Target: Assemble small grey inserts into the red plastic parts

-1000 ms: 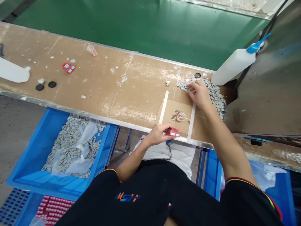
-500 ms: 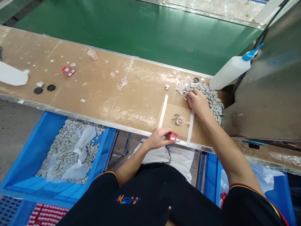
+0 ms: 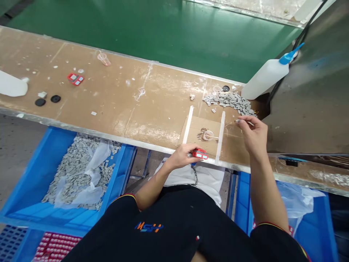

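My left hand (image 3: 182, 156) is closed round a small red toy vehicle part (image 3: 200, 154) with pale blue-white windows, held over the table's front edge. My right hand (image 3: 253, 131) pinches a small grey tile (image 3: 237, 121) between thumb and fingertips, above the table just in front of a pile of grey tiles (image 3: 231, 102). Between the hands lies a cardboard pad (image 3: 196, 127) with white tape strips at its sides. A small clear cup (image 3: 208, 135) with a thin stick in it stands on the pad. One loose grey tile (image 3: 213, 110) lies apart from the pile.
A white squeeze bottle (image 3: 265, 78) with a blue nozzle leans by the metal panel at right. Another red part (image 3: 75, 79) lies at far left near black discs. A blue bin (image 3: 29, 182) of grey tiles sits below left; a green surface (image 3: 163, 36) runs behind.
My right hand has left the tile pile, moving right and toward me with a grey tile pinched in it. My left hand still holds the red part in nearly the same place.
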{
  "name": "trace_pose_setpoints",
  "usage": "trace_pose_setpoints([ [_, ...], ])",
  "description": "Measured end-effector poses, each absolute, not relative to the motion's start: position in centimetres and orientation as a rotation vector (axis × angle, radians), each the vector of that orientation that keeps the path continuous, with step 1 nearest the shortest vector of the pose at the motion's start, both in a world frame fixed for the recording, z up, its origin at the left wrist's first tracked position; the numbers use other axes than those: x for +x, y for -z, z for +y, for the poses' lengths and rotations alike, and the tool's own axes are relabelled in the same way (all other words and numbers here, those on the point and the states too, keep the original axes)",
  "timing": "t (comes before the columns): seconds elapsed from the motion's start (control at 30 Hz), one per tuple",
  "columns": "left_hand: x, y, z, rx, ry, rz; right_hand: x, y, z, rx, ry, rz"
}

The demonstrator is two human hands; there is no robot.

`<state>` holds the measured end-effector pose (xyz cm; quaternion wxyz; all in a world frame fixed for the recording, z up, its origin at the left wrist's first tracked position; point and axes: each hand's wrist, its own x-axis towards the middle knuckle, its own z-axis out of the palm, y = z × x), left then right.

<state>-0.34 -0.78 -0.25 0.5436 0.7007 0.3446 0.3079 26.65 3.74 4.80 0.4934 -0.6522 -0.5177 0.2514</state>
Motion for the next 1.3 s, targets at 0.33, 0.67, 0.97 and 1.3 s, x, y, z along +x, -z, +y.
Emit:
trace_pose_setpoints([
  [0.33, -0.6, 1.0, -0.5, 1.69, -0.803, 0.651, 21.5, -2.9, -6.1, -1.456, -0.967, -1.135],
  [0.67, -0.4, 0.6, -0.8, 1.485, -0.715, 0.703, 19.4, -4.3, -5.2, -1.458, -1.061, -1.505],
  [0.97, -0.4, 0.6, -0.6, 1.608, -0.713, 0.705, 19.4, -4.1, -5.0, -1.438, -0.899, -1.761],
  [1.3, -0.4, 0.6, -1.2, 1.739, -0.731, 0.794, 17.7, -4.3, -7.5, -1.534, -0.749, -1.834],
])
